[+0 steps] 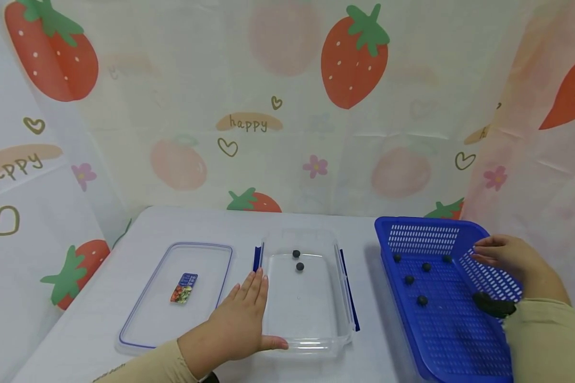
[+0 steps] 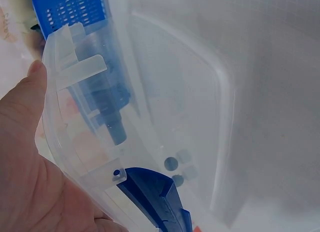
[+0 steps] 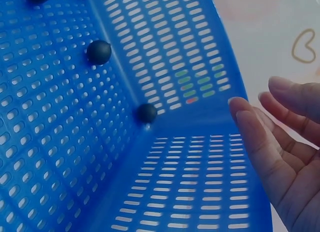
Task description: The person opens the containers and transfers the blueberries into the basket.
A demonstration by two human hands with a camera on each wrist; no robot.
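Observation:
A clear plastic container (image 1: 306, 314) with blue side latches sits in the middle of the table. Two small dark balls (image 1: 300, 266) lie in its far half. My left hand (image 1: 239, 316) rests along its left side with straight fingers, the thumb stretched over the near edge. In the left wrist view the thumb (image 2: 31, 94) touches the container's wall. My right hand (image 1: 512, 260) hovers by the right wall of a blue basket (image 1: 388, 276), fingers loosely bent. The right wrist view shows nothing between those fingers. Several dark balls (image 3: 99, 52) are scattered in the basket.
Left of the container lies a clear lid (image 1: 201, 260) with a blue rim and a colourful label (image 1: 184, 288). A white cloth covers the table (image 1: 364, 234). Behind it hangs a strawberry-print curtain (image 1: 311, 133). The basket's raised walls stand on the right.

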